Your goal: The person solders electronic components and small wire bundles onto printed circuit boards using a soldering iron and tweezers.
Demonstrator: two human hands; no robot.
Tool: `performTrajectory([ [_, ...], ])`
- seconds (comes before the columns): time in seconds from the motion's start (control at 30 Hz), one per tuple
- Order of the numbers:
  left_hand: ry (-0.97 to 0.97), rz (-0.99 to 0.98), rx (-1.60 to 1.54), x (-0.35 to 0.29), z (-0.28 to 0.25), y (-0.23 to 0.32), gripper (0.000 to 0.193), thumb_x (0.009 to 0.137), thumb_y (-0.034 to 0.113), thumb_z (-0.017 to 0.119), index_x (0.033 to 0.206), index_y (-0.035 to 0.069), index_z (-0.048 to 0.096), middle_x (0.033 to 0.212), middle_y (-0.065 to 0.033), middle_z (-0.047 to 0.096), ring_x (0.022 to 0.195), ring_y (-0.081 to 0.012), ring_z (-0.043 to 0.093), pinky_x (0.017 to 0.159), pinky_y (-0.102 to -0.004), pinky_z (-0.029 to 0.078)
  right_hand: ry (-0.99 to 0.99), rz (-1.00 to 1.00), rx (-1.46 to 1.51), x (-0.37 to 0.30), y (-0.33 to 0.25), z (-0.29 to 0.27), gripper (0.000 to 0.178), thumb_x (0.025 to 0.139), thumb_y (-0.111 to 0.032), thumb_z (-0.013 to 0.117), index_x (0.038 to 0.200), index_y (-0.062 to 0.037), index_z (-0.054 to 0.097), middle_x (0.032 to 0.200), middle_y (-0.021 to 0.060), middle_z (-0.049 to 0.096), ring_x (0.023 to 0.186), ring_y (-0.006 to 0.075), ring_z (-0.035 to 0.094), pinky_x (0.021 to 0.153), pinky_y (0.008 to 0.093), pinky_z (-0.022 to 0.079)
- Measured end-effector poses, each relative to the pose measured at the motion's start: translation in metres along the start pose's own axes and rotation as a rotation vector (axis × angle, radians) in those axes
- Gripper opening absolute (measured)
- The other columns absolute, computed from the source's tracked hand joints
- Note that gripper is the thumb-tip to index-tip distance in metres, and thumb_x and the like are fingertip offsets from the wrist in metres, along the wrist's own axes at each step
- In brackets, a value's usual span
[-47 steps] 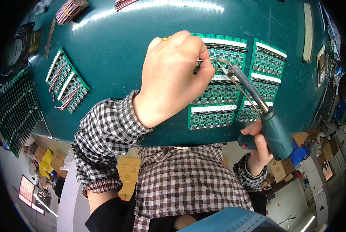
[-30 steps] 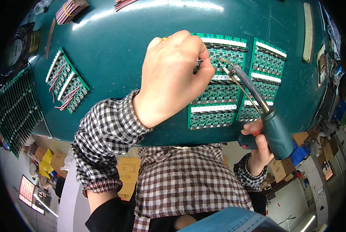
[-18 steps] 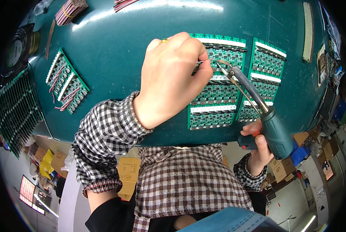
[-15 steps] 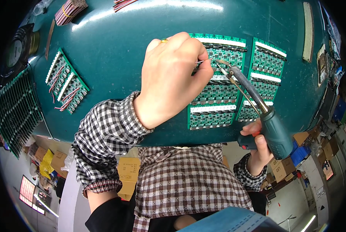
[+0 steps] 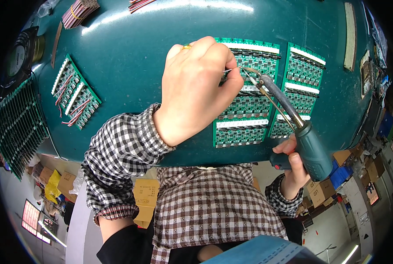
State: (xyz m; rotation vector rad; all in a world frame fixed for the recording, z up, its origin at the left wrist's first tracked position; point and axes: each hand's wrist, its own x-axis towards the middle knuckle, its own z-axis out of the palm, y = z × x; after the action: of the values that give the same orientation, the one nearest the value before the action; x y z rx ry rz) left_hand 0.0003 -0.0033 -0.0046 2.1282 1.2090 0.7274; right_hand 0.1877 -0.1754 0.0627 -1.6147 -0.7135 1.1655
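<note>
A soft brown-and-white checked cotton apron (image 5: 214, 202) fills the lower centre. Right of it, the right hand (image 5: 294, 165) is wrapped around the smooth green plastic grip of a soldering gun (image 5: 315, 152), whose dull metal tube slants toward upper centre. There the left hand (image 5: 198, 83) pinches a thin wire (image 5: 227, 70), thumb and finger together, over a rectangular green circuit panel (image 5: 245, 108) ridged with white strips; whether the tip touches is unclear. A similar panel (image 5: 301, 77) lies just right; banded, slender wires (image 5: 79, 13) sit upper left.
</note>
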Motion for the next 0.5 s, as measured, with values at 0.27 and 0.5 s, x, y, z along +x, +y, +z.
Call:
performTrajectory([
  [0.27,0.015,0.006,-0.003,-0.0002,0.0016,-0.0008,0.015,0.068,0.006,0.071,0.073,0.011,0.058,0.068,0.0027,0.052,0.058,-0.0121,0.05,0.059,-0.0292,0.032,-0.003,-0.026,-0.02,0.0012,0.0018,0.0013,0.049,0.083,-0.017,0.068,0.119,0.0123,0.051,0.081,0.0121,0.061,0.075,0.0247,0.062,0.069,0.038,0.053],
  [0.5,0.013,0.009,0.001,0.0009,0.0001,0.0002,0.015,0.067,0.005,0.07,0.072,0.011,0.057,0.068,0.0024,0.052,0.058,-0.0124,0.049,0.058,-0.0294,0.031,-0.003,-0.024,-0.037,0.0011,0.0013,0.001,0.049,0.083,-0.017,0.068,0.118,0.0125,0.051,0.081,0.0124,0.062,0.075,0.0246,0.063,0.069,0.0374,0.052],
])
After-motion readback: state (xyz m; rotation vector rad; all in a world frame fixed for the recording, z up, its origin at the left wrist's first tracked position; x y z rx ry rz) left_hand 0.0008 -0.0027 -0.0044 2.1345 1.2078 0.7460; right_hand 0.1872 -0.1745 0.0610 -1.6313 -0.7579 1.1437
